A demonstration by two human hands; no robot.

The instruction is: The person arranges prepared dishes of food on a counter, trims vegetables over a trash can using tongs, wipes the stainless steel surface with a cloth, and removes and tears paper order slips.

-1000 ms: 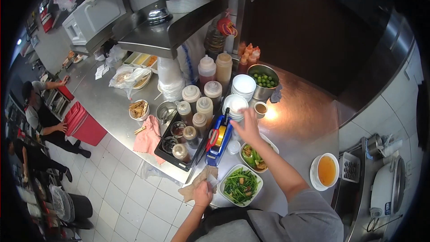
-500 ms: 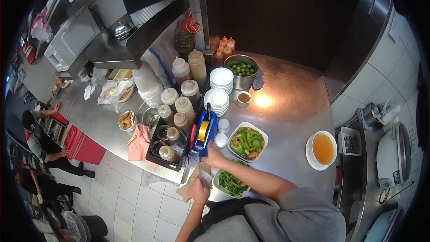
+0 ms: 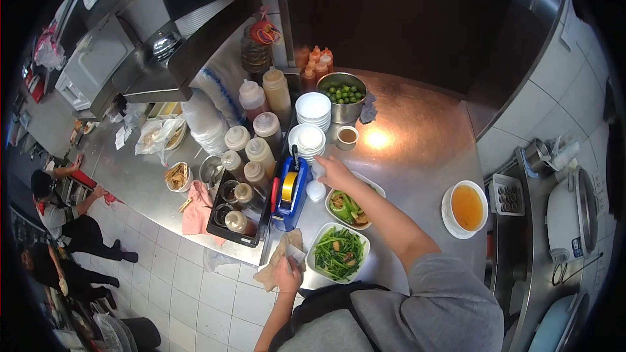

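My left hand (image 3: 287,276) is closed on a white paper slip (image 3: 295,255), beside a crumpled brown cloth (image 3: 272,272) at the counter's front edge. My right hand (image 3: 335,175) curls its fingers at a small white container (image 3: 317,170), mostly hidden behind them. Another small white-topped container (image 3: 315,191) stands just in front. To their left is a blue tape dispenser (image 3: 289,197) with yellow tape. Under my right forearm sits a bowl of green vegetables (image 3: 345,210), partly covered. Nearer me is a white bowl of leafy greens (image 3: 338,252).
Stacked white bowls (image 3: 313,109), a pot of green limes (image 3: 345,96) and a cup of brown sauce (image 3: 347,137) stand behind. A black tray (image 3: 251,239) of squeeze bottles is at left. Orange soup (image 3: 467,208) is at right. Two people work at far left.
My right hand has left the tape dispenser and moved up and right to the small white container. The leafy greens are more fully in view. My left hand still holds the paper slip.
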